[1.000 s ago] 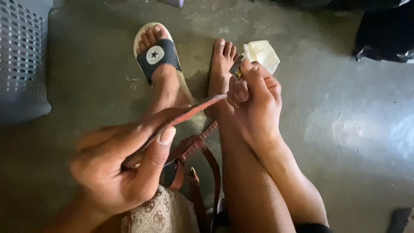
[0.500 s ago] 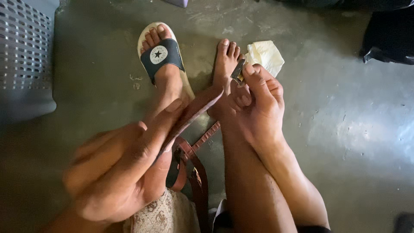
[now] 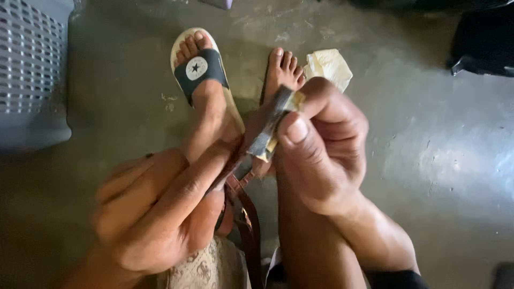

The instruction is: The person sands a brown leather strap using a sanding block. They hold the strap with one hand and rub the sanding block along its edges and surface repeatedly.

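Grey concrete floor (image 3: 428,160) under both hands (image 3: 160,214), each clenched on a brown strap (image 3: 251,155).

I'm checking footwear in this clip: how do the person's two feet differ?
The left foot wears a pale slide sandal with a dark band and a round star emblem; the right foot is bare. The left foot shows in full from toes to ankle; the right foot is partly hidden behind the right hand. Both rest on the grey concrete floor, toes pointing away.
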